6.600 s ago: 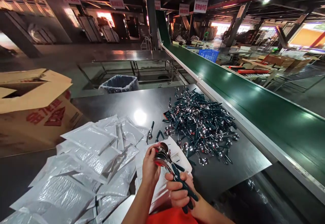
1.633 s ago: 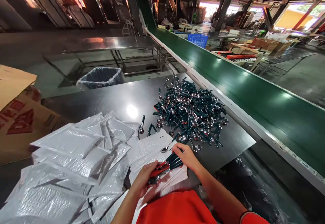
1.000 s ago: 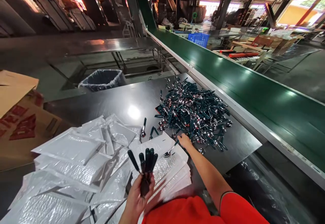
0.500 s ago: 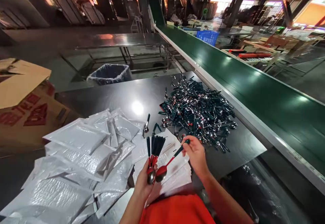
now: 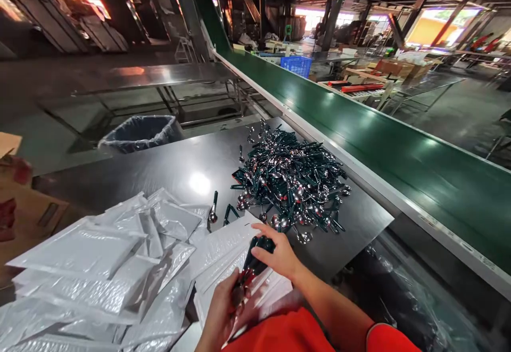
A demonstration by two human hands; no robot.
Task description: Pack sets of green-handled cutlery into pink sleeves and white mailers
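Note:
A bundle of spoons [image 5: 249, 260] with dark green handles is gathered over a stack of white padded envelopes [image 5: 217, 240]. My left hand [image 5: 222, 303] is closed round its lower part, near the shiny bowls, which are mostly hidden by the fingers and thumb. At the handle ends, my right hand [image 5: 282, 256] curls its thumb and fingers round the bundle. Just beyond lies a big heap of similar spoons [image 5: 291, 176] on the metal table [image 5: 167, 168]. One single spoon [image 5: 213, 208] rests apart, left of the heap.
Several filled white mailers [image 5: 88, 245] are piled at the left. A cardboard box [image 5: 27, 219] stands past them. Beyond the table is a lined bin [image 5: 139, 133]. A green conveyor belt [image 5: 339, 112] runs along the right side, with a blue crate [image 5: 296, 66] behind it.
The spoon my right hand held apart by its handle has joined the bundle. My right hand has moved left onto the handle ends. The view has swung to the right.

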